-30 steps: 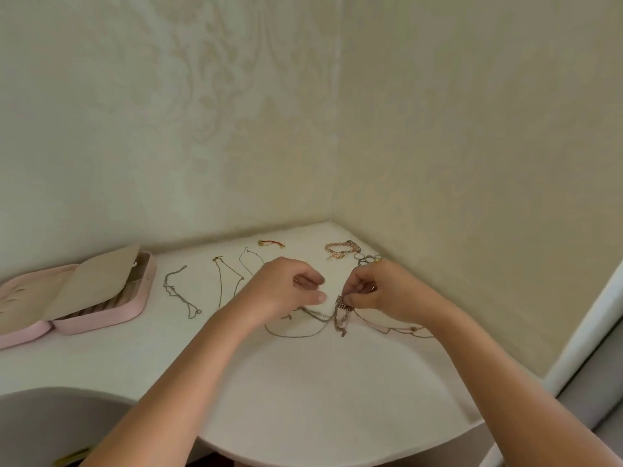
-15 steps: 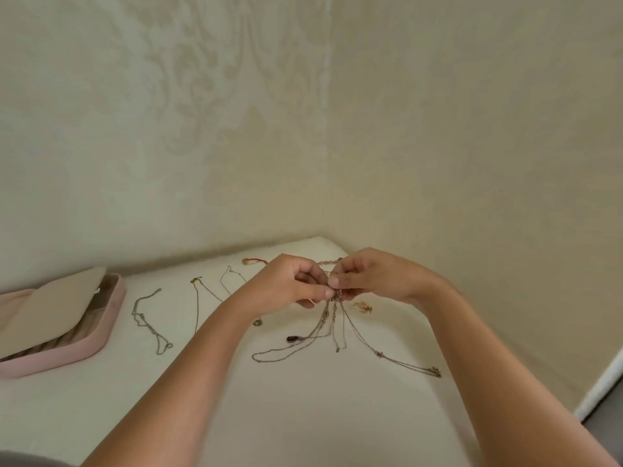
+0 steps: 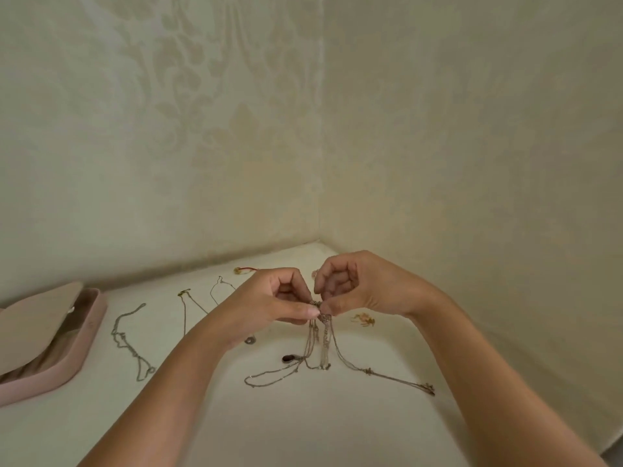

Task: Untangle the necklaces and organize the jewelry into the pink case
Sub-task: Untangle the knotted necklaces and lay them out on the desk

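so, l hand [image 3: 269, 305] + r hand [image 3: 357, 291] pinching knotted thin chains [image 3: 317, 342], matte white tabletop [image 3: 303, 426]

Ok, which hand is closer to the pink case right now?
Left. The left hand pinches the tangled necklaces mid-table, with the pink case off to its left. The right hand pinches the tangle from the other side, farther from the case.
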`<state>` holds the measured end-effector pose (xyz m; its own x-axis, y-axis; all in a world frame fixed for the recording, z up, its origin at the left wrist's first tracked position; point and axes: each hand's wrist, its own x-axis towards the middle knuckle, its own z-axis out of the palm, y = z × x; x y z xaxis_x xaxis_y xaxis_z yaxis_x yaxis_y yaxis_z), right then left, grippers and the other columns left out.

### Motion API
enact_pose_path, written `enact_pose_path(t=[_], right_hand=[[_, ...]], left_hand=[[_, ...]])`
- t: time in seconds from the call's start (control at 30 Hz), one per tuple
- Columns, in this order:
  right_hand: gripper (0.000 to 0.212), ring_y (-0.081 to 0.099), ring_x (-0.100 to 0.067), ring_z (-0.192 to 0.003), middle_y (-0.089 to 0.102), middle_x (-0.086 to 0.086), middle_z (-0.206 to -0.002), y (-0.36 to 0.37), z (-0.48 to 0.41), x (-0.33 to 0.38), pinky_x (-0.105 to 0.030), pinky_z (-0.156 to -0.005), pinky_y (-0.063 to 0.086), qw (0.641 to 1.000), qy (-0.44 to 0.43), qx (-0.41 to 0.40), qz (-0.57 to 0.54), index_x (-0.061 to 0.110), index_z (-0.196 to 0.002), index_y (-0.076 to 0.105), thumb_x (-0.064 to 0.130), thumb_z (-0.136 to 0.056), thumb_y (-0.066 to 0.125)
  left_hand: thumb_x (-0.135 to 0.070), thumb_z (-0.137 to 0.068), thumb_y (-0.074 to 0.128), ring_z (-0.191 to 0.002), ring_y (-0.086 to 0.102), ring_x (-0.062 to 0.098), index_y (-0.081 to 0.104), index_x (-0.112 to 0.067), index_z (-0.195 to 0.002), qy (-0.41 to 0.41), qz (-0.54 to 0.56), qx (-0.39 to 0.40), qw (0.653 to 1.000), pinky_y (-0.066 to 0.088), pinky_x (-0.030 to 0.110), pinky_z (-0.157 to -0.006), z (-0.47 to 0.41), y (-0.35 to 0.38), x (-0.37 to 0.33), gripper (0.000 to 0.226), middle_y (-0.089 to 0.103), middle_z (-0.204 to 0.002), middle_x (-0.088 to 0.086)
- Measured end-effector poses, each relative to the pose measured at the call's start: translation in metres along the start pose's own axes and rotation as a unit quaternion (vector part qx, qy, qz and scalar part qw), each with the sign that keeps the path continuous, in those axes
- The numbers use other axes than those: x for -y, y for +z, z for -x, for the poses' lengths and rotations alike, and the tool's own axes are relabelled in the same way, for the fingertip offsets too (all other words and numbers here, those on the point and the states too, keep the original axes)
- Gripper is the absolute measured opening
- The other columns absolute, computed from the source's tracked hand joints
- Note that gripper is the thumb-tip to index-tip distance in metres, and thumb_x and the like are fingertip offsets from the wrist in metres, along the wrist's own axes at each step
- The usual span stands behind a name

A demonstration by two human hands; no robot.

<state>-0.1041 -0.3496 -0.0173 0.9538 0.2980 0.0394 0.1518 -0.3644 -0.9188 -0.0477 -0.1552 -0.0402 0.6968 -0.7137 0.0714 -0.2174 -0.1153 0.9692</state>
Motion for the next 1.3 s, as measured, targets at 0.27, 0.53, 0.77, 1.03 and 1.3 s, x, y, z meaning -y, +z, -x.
enact_pose_path(t=[0.27,0.53,0.77,1.03,1.3], right_hand=[[0.014,0.050,0.006,-0.050,0.058,0.007,-0.063,0.013,0.002,-0.010,-0.008,-0.050,0.036,0.970,0.003,-0.135,0.201,0.014,-0.085,0.072,0.002,-0.082,0.064],[0.022,0.060,-0.009,-0.066,0.064,-0.004,-0.075,0.012,-0.002,-0.009,-0.021,-0.068,0.052,0.984,-0.074,-0.159,0.024,0.011,-0.081,0.061,-0.006,-0.076,0.074],[0.025,0.057,-0.011,-0.064,0.063,-0.001,-0.074,0.016,-0.002,-0.006,-0.017,-0.063,0.049,0.984,-0.089,-0.152,-0.027,0.009,-0.079,0.060,-0.014,-0.076,0.068],[0.023,0.054,-0.015,-0.059,0.060,-0.007,-0.067,0.018,-0.001,-0.002,-0.013,-0.051,0.041,0.977,-0.090,-0.189,-0.052,0.010,-0.074,0.056,-0.004,-0.077,0.074],[0.016,0.048,-0.012,-0.061,0.054,0.006,-0.065,0.030,-0.003,-0.004,-0.028,-0.062,0.044,0.959,-0.083,-0.243,0.121,0.020,-0.074,0.062,0.006,-0.079,0.068]], left_hand=[[-0.003,-0.077,0.075,-0.068,0.058,0.011,0.063,-0.009,-0.080,-0.014,-0.003,-0.011,1.000,0.056,0.027,-0.072,0.001,-0.002,0.000,0.014,0.056,-0.075,0.004],[-0.003,-0.075,0.076,-0.073,0.070,0.014,0.068,-0.004,-0.090,0.011,-0.001,-0.103,0.995,0.054,0.019,-0.070,-0.008,0.012,0.006,0.017,0.074,-0.078,0.006],[-0.021,-0.070,0.076,-0.075,0.067,0.011,0.074,-0.008,-0.092,0.019,-0.011,-0.103,0.994,0.055,0.018,-0.074,-0.005,0.009,0.004,0.026,0.073,-0.087,0.013],[-0.028,-0.063,0.076,-0.077,0.067,0.011,0.074,-0.014,-0.082,0.056,-0.006,-0.115,0.992,0.055,0.021,-0.077,-0.003,0.010,0.003,0.023,0.074,-0.083,0.006],[-0.019,-0.076,0.060,-0.080,0.062,0.012,0.063,-0.011,-0.072,0.049,0.078,-0.064,0.994,0.053,0.024,-0.081,-0.003,0.013,0.000,0.010,0.060,-0.078,0.005]])
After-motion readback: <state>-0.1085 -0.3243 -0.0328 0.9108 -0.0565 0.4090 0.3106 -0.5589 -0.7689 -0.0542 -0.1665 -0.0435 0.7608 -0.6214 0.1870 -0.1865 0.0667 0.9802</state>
